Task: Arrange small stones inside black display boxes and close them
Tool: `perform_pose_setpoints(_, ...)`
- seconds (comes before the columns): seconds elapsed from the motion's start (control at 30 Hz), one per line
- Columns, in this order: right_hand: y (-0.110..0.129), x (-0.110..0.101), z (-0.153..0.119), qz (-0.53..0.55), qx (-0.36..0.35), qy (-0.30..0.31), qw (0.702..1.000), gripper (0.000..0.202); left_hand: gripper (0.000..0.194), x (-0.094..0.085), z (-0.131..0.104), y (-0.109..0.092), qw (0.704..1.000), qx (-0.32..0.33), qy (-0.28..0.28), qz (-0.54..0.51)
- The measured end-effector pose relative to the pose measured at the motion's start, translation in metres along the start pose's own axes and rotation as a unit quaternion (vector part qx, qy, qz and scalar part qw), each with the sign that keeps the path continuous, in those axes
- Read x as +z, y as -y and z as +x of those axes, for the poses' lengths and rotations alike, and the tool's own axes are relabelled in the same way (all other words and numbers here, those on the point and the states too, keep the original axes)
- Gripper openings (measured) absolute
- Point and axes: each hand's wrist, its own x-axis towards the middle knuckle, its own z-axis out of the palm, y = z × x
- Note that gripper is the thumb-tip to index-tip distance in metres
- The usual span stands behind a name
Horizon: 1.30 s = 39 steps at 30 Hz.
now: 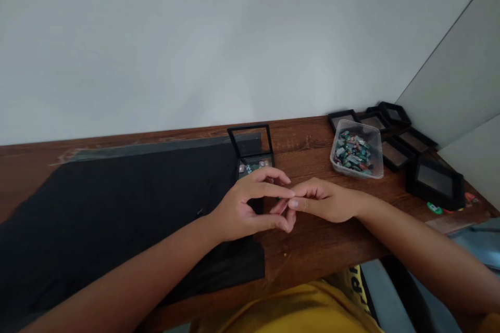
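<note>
Here, left hand (240, 200) and right hand (330, 202) meet above the bench (308, 247); fingers bent, can't tell whether either set grasps anything. Open black case (255, 155), lid raised, just behind left hand; clear tub (377, 148) of stones (352, 153) beyond right.

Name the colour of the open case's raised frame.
The frame is black; head view shows it.

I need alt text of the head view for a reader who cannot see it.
A person's left hand and right hand meet at the fingertips above a wooden table; anything held is unclear. An open black case sits partly behind the left hand. To the right are a clear plastic tub of multicolored pieces and several black cases.
</note>
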Motion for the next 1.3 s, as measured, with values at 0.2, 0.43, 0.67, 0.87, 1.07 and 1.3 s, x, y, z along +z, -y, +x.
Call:
perform_pose_setpoints(0.2,-0.001,0.001,0.000,0.017,0.014,0.001,1.000,0.054,0.036,-0.001,0.003,-0.007,0.999,-0.032,0.018,-0.011)
perform_pose_setpoints(0.43,0.004,0.000,-0.007,0.001,0.040,-0.048,0.998,0.047,0.032,-0.056,0.005,-0.005,0.983,-0.070,0.011,0.170)
perform_pose_setpoints(0.67,0.004,0.000,-0.008,-0.058,0.046,-0.068,0.995,0.039,0.029,-0.090,-0.004,0.017,0.930,-0.223,0.147,0.252)
perform_pose_setpoints(0.87,0.004,0.000,-0.008,-0.085,0.050,-0.078,0.992,0.036,0.024,-0.079,-0.001,0.016,0.917,-0.261,0.185,0.239)
perform_pose_setpoints(1.07,0.003,0.001,-0.008,-0.101,0.050,-0.090,0.990,0.033,0.022,-0.080,-0.004,0.023,0.915,-0.255,0.171,0.263)
perform_pose_setpoints(1.3,0.003,0.001,-0.007,-0.100,0.050,-0.097,0.989,0.032,0.025,-0.077,-0.003,0.022,0.915,-0.254,0.169,0.265)
